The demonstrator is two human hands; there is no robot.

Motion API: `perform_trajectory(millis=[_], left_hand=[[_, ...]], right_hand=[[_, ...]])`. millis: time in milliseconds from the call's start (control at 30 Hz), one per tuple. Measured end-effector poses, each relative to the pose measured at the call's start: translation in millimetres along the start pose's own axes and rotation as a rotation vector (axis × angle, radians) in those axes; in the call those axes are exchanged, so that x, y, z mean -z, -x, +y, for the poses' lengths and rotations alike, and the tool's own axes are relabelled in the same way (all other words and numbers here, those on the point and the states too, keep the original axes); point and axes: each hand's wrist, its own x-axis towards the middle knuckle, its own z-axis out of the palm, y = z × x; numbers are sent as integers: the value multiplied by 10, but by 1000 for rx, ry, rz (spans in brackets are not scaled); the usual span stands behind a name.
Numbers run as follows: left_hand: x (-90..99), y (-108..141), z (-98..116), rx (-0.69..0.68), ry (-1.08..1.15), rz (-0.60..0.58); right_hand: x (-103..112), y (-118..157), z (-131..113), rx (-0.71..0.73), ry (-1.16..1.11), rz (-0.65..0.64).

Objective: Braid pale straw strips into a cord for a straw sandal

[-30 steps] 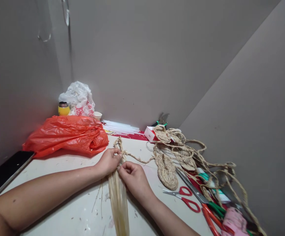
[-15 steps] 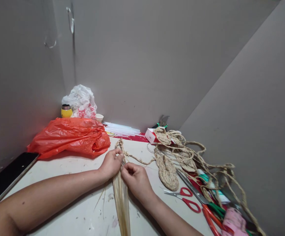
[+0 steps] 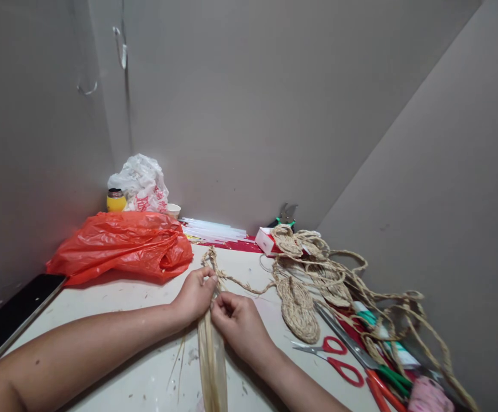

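A bundle of long, flat straw-coloured fibre strips (image 3: 211,360) runs from between my hands towards me over the table. At its far end it joins a twisted cord (image 3: 210,257), part of which trails right towards a pile of rope. My left hand (image 3: 197,292) is closed, thumb and fingers pinching the fibres where they meet the cord. Just to the right and nearer, my right hand (image 3: 238,320) pinches the same fibres. The fingertips hide the exact grip. Right of my hands lies a woven straw sole (image 3: 299,312).
Red-handled scissors (image 3: 332,360) and larger shears (image 3: 360,349) lie to the right, beside tangled rope (image 3: 377,294). A red plastic bag (image 3: 122,246) and a black flat device (image 3: 15,312) are at left. White sticks (image 3: 214,230) and green-handled pliers (image 3: 286,216) are at the back.
The view has shifted slightly, so the table items sit lower and those at right further right. Both hands keep their pinch on the fibres; the right hand's fingers have closed a little.
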Motion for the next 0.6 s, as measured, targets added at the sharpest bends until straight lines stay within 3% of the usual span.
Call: perform_trajectory(millis=[100,200,367,500,600], left_hand=[[6,2,1,33,27,-11],[9,-5,-2,66,65,-20],[3,-26,-46,93,128,-35],[2,-42,-98,92,132,-10],[11,-53,-104,115,127,-3]], right_hand=[[43,-4,69,33,107,71],[105,1,97,9,71,124],[194,35,-48,-55,-298,190],[300,47,-190,-218,-693,234],[467,36,-287,-288,-860,308]])
